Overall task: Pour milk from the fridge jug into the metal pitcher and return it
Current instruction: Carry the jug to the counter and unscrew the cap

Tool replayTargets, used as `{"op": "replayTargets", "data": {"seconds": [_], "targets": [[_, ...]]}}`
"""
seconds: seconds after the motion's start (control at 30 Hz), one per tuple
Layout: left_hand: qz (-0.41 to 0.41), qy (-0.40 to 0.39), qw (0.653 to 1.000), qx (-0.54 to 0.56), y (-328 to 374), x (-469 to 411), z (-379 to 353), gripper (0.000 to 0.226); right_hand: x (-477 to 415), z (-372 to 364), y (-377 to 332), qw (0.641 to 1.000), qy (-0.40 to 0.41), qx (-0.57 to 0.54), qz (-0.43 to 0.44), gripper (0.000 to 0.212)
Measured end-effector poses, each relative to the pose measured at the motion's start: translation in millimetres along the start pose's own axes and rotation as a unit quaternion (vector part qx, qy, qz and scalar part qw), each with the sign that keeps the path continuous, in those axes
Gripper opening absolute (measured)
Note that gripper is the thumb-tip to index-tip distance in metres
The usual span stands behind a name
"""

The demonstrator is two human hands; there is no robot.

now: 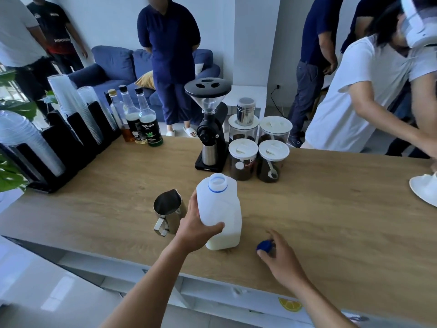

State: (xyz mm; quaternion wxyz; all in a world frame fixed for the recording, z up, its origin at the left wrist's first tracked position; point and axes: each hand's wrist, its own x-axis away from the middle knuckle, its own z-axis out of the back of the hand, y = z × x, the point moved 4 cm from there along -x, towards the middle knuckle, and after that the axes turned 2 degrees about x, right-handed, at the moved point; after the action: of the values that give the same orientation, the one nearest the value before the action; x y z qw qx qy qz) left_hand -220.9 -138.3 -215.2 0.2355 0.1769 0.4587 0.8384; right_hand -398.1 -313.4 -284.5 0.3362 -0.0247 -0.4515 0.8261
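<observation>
A translucent white milk jug (221, 204) stands upright on the wooden counter (331, 221), its mouth uncapped and a low layer of milk at its bottom. My left hand (197, 223) grips the jug's left side, thumb across the front. Just left of it sits the metal pitcher (168, 209), spout pointing away, handle toward me. My right hand (280, 254) is at the blue cap (264, 246) lying on the counter to the jug's right, fingers curled around it.
Behind the jug stand a black coffee grinder (208, 129) and several lidded jars (242, 159). Syrup bottles (142, 119) and cup stacks (71, 110) line the left. A person in white (369, 95) leans over the counter's right end by a white dish (425, 190). Other people stand behind.
</observation>
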Motion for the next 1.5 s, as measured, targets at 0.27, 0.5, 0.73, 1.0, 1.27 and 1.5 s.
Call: {"op": "replayTargets", "data": {"seconds": [0.27, 0.5, 0.73, 1.0, 1.27, 1.5], "targets": [[0.003, 0.0, 1.0, 0.006, -5.8, -4.2, -6.1, 0.106, 4.7, -6.8, 28.2, 0.997, 0.026, 0.078, 0.002, 0.061], [-0.008, 0.001, 1.0, 0.01, -2.0, -2.9, -5.8, 0.102, -3.1, -4.6, 15.4, 0.998, 0.015, 0.066, 0.011, 0.063], [-0.077, -0.001, 0.997, -0.023, -5.4, 8.5, -3.8, 0.12, -6.3, 5.8, -99.0, 0.98, 0.059, -0.137, 0.135, 0.024], [0.001, 0.244, 0.965, -0.094, -61.7, 34.1, 64.7, 0.049, -4.0, -8.4, -128.8, 0.975, 0.067, -0.139, 0.157, 0.06], [0.129, 0.17, 0.977, 0.021, -110.7, 13.9, 55.1, 0.024, -7.5, -20.5, -133.8, 0.978, 0.088, -0.114, 0.152, 0.081], [0.058, 0.128, 0.978, 0.154, -118.3, 6.5, 61.1, 0.024, -16.5, -24.8, -159.0, 0.981, 0.115, -0.107, 0.116, 0.066]]}}
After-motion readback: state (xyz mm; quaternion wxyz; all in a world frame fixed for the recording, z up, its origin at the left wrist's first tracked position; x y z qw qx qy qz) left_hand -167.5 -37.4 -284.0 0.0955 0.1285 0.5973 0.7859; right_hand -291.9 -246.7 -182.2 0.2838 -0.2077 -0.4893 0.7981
